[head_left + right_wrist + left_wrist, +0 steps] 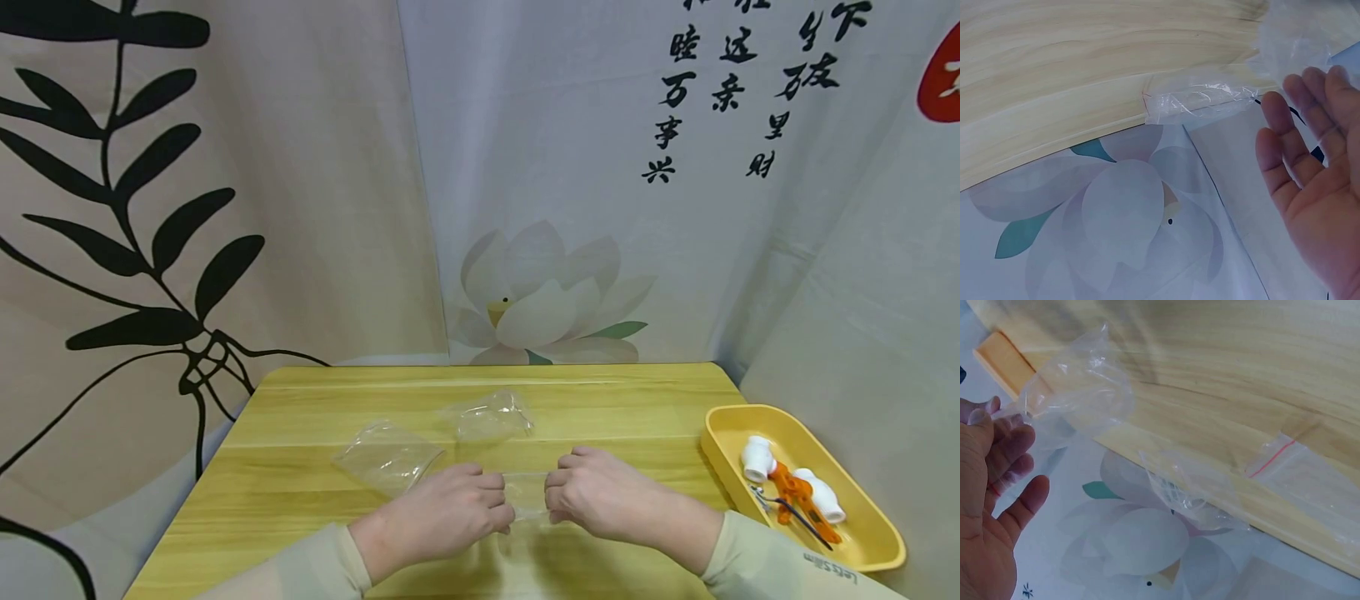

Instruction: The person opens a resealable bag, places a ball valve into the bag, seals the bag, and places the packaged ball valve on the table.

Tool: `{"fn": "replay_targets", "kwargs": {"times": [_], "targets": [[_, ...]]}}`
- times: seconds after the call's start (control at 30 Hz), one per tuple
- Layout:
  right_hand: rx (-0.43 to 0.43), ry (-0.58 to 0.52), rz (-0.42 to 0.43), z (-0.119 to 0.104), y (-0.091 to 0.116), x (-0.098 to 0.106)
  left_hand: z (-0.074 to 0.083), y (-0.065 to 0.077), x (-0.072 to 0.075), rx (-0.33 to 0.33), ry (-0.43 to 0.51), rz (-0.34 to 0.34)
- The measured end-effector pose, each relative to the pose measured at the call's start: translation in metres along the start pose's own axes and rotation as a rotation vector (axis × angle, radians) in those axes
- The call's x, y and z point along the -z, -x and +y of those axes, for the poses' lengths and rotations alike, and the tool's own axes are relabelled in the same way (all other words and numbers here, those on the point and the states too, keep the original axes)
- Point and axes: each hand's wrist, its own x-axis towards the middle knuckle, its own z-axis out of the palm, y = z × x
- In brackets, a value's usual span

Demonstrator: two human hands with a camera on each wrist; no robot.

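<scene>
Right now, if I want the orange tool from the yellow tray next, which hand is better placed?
Probably your right hand: the yellow tray with the orange tool sits on that side. Your left hand is farther away. Both hands seem to grip a clear bag.

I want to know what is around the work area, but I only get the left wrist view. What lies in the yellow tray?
Observer: The head view shows two white bottle-like pieces in the yellow tray, along with an orange tool.
Operator: Thanks. And what is happening on the person's other side?
Observer: In the head view, the right hand pinches the right side of a clear bag.
Operator: Is any cloth covering that hand?
Observer: No, the head view shows the right sleeve ending short of it.
</scene>
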Motion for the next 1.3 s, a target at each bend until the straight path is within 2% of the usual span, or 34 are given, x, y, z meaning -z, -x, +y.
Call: {"fn": "replay_targets", "kwargs": {"times": [0.23, 0.47, 0.63, 0.77, 0.93, 1.13, 1.3], "targets": [[0.008, -0.003, 0.031, 0.000, 0.000, -0.002, 0.002, 0.000, 0.002, -0.012, 0.014, 0.021], [0.017, 0.004, 0.040, 0.001, 0.000, 0.000, 0.002, 0.001, 0.000, -0.051, 0.045, 0.157], [0.011, 0.007, 0.021, 0.001, 0.000, 0.000, 0.001, 0.002, -0.003, -0.048, 0.060, 0.180], [0.010, -0.012, 0.005, 0.002, 0.001, -0.002, 0.000, 0.002, -0.003, -0.023, 0.073, 0.150], [0.002, -0.105, 0.019, 0.004, 0.003, -0.006, -0.001, 0.002, -0.005, 0.024, 0.116, 0.130], [-0.032, -0.189, -0.020, 0.003, 0.002, -0.006, -0.001, 0.002, -0.010, 0.063, 0.125, 0.166], [-0.060, -0.219, 0.017, 0.002, 0.003, -0.009, 0.000, 0.002, -0.014, 0.124, 0.125, 0.202]]}}
